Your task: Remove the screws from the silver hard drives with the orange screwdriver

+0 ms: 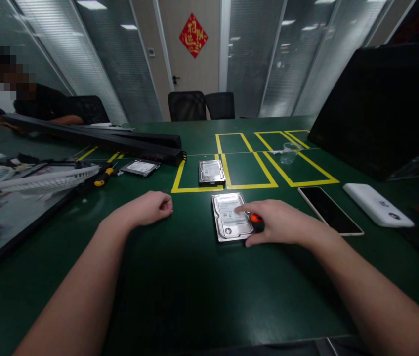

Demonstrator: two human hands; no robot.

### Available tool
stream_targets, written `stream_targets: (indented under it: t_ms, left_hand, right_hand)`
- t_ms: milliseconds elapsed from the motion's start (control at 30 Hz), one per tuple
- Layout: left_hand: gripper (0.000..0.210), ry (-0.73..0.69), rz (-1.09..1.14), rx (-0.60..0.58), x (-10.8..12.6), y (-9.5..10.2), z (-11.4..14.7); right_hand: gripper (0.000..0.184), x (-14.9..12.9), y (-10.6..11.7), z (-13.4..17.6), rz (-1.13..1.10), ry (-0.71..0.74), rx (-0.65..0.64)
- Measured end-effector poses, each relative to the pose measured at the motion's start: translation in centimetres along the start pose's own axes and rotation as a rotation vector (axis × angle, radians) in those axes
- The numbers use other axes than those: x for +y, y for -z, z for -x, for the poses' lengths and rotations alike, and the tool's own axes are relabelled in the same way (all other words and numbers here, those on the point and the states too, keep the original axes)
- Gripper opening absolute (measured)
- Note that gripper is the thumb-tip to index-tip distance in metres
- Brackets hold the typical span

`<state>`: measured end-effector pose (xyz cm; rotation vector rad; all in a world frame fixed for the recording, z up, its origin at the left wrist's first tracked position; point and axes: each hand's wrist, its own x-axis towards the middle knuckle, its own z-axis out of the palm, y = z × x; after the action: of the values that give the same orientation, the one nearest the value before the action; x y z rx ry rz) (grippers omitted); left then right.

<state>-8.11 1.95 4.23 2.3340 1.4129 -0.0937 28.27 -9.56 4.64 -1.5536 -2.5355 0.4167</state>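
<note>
In the head view a silver hard drive (228, 225) lies flat on the green table. My right hand (274, 222) is at its right side, with the index finger over the drive's label and the thumb near the lower right corner. Between thumb and fingers sits a small orange-and-black object (257, 220), perhaps a tool handle; the hand hides most of it. To the left of the drive my left hand (152, 207) rests on the table, loosely curled with nothing visible in it. A second hard drive (211, 171) lies farther back inside yellow tape lines.
Left of me are another drive (141, 167), a yellow-and-black screwdriver (104, 177), white rackets (52, 179) and long black bars (120, 143). A phone (330, 210), a white power bank (378, 205), a clear cup (289, 153) and a large black panel (376, 109) are rightward. A person sits far left.
</note>
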Motion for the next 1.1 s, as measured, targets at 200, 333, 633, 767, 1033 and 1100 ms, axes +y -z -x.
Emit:
stream_targets:
  t_ms: [200,333,633,767,1033,1100]
  left_hand:
    - [0.028,-0.175,0.164,0.128,4.0,0.1,0.9]
    - [0.029,-0.310,0.370,0.093,6.9,-0.8,1.0]
    - [0.023,-0.486,0.771,-0.100,9.4,-3.5,0.1]
    - [0.021,-0.532,0.904,-0.122,9.8,-4.0,-0.1]
    - [0.016,-0.544,1.062,-0.175,10.0,-4.2,-0.3]
    - [0.016,-0.538,1.063,-0.169,9.9,-4.3,-0.3]
  right_hand:
    - [0.066,-0.7,-0.7,-0.1,0.048,0.049,0.041]
    - [0.064,-1.4,-1.1,-0.3,0.120,0.064,0.051]
    - [0.046,-2.4,-0.9,-0.3,0.087,0.216,0.318]
    - [0.022,-3.4,-1.5,-0.2,-0.063,0.355,0.513]
    - [0.015,-3.9,-3.3,-0.8,-0.068,0.439,0.590]
    - [0.015,-3.7,-3.4,-0.8,-0.044,0.453,0.611]
